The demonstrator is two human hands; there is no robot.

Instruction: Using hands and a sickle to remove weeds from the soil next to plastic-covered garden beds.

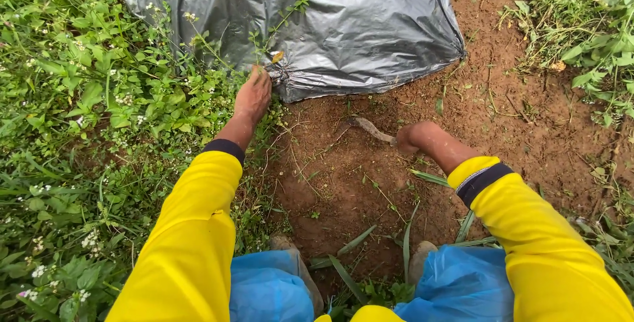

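Blue plastic-covered knees (271,292) sit lowest in view, with 2 yellow sleeves (188,243) reaching forward. Left hand (253,94) lies palm down, fingers together, touching weeds at the crumpled corner of the silver-grey plastic sheet (343,25). Right hand (415,138) is closed around the handle of a small curved, soil-caked metal blade (367,128), whose tip rests on bare red-brown soil (343,177). Dense green weeds with tiny white flowers (79,117) crowd the left; open soil lies between the hands.
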